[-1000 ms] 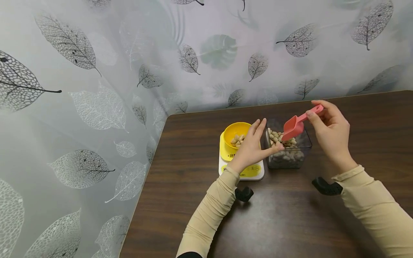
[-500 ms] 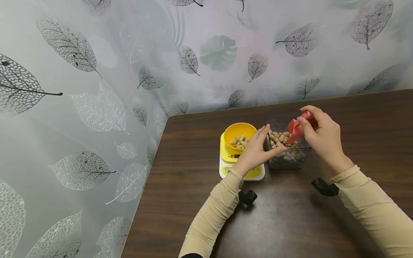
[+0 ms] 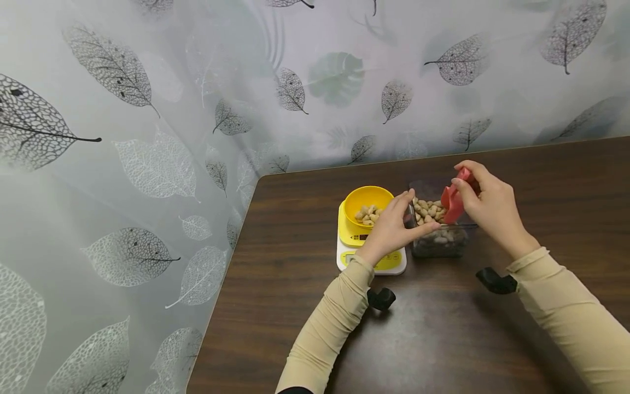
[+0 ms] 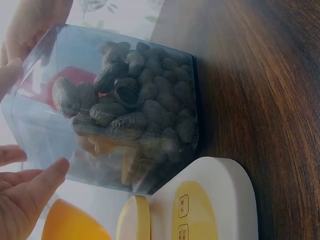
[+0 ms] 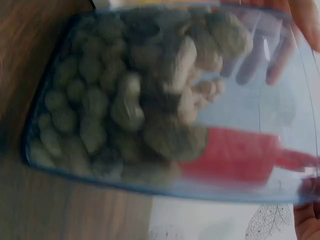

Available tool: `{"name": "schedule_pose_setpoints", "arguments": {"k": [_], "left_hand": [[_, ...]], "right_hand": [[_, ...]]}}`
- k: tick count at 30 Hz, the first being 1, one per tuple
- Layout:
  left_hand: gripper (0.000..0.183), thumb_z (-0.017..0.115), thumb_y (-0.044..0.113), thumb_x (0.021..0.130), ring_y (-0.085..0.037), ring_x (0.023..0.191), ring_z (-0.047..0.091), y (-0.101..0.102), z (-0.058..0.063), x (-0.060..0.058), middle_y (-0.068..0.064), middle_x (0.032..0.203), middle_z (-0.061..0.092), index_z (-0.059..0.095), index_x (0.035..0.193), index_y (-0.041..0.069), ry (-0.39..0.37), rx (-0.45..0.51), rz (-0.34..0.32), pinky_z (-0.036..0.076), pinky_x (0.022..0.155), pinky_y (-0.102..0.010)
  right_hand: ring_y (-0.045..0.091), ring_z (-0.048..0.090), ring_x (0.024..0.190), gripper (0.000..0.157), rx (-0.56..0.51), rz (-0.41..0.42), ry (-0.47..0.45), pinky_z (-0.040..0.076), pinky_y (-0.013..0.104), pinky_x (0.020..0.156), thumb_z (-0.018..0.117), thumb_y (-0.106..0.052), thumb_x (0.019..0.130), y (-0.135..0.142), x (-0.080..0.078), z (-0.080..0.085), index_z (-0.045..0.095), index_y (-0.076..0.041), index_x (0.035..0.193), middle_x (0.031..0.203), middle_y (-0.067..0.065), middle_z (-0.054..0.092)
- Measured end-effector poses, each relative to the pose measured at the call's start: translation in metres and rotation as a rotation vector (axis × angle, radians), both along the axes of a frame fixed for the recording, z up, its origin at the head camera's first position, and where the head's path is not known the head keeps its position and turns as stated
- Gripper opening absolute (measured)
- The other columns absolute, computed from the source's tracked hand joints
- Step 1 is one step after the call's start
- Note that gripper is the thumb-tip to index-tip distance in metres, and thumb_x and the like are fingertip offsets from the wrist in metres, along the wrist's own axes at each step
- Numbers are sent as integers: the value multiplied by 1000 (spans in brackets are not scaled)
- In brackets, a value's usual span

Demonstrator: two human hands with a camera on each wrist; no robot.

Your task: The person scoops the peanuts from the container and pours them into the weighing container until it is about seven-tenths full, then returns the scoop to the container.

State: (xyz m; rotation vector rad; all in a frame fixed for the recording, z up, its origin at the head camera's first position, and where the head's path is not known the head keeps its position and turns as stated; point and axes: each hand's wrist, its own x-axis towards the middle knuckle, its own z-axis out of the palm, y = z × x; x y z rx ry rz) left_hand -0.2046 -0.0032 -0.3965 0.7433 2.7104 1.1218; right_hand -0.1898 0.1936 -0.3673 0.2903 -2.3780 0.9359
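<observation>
Several unshelled peanuts [image 3: 368, 213] lie in a yellow bowl [image 3: 364, 196], gathered toward its near side. That bowl sits on the yellow platform of a kitchen scale [image 3: 350, 236], presumably so its load can register, and the scale's button panel faces the person, where it should be easiest to read and reach, though a forearm crosses part of it.

Next comes the left hand [image 3: 391, 230], passing over the scale with fingers fairly straight and thumb spread, grasping nothing fully. Its fingertips are by the left side of a transparent container [image 3: 438, 249] and its thumb along the near rim, likely to steady it; how firmly they press, I cannot tell. This container, just right of the scale on the wood-grain table [image 3: 275, 246], holds the larger supply of peanuts, a short carry from the bowl.

Farthest right, the right hand [image 3: 487, 200] pinches the handle of a red scoop [image 3: 454, 205] from above. The scoop tilts steeply, blade down inside the container among the peanuts, an angle that probably helps the edge dig in.
</observation>
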Motion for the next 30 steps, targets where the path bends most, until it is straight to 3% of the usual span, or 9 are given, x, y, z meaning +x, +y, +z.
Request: {"name": "schedule_pose_setpoints", "arguments": {"k": [3, 7, 11, 14, 16, 20, 24, 30], "left_hand": [[83, 61, 54, 83, -10, 116, 56, 1, -1, -1, 4, 153, 27, 23, 149, 22, -10, 14, 0, 45, 100, -23], [82, 61, 53, 83, -10, 118, 54, 1, -2, -2, 5, 153, 27, 23, 149, 21, -17, 22, 3, 46, 98, -21], [82, 61, 53, 84, -10, 127, 46, 1, -3, -2, 6, 154, 25, 22, 149, 22, -37, 32, -13, 45, 98, -19], [82, 61, 53, 84, -9, 123, 50, 0, -3, -2, 6, 154, 24, 20, 149, 24, -52, 45, -11, 45, 98, -19], [82, 60, 52, 84, -9, 119, 53, 0, -3, -1, 5, 154, 24, 19, 150, 25, -58, 48, -4, 46, 97, -19], [83, 60, 52, 85, -9, 119, 54, 0, -2, 0, 4, 155, 23, 18, 150, 23, -69, 52, -6, 46, 97, -19], [83, 60, 51, 85, -10, 128, 46, 0, 1, 0, 4, 155, 23, 19, 150, 20, -63, 53, -15, 44, 99, -18], [83, 61, 51, 85, -10, 131, 43, -2, 0, 1, 6, 155, 22, 20, 150, 20, -84, 73, -14, 45, 98, -17]], "right_hand": [[-14, 37, 59, 29, -11, 13, -22, 32, 7, 48, 60, -14, 90, 5, -6, 0, 56, -3, 117, 80, 17, 63], [-12, 37, 55, 28, -35, -2, -65, 31, 12, 45, 63, -22, 89, 5, -14, -3, 57, -3, 108, 77, 14, 63], [-5, 37, 52, 28, -75, -48, -100, 30, 15, 43, 64, -27, 88, 5, -16, -7, 57, -4, 102, 71, -5, 57], [-4, 37, 51, 27, -91, -56, -95, 29, 15, 43, 65, -27, 88, 5, -15, -8, 58, -5, 102, 67, -21, 48], [-4, 37, 50, 27, -92, -46, -79, 29, 16, 43, 64, -25, 88, 4, -14, -9, 58, -4, 104, 65, -23, 46], [-4, 36, 50, 28, -78, -39, -68, 27, 17, 43, 61, -22, 90, 2, -9, -10, 55, -1, 109, 66, -4, 58], [0, 34, 47, 35, -61, -34, -134, 26, 22, 43, 53, -25, 95, 1, -5, -7, 49, 1, 117, 78, 19, 64], [4, 34, 44, 40, -10, -4, -184, 28, 24, 41, 45, -24, 98, 0, 3, -4, 41, 5, 126, 82, 23, 61]]}}
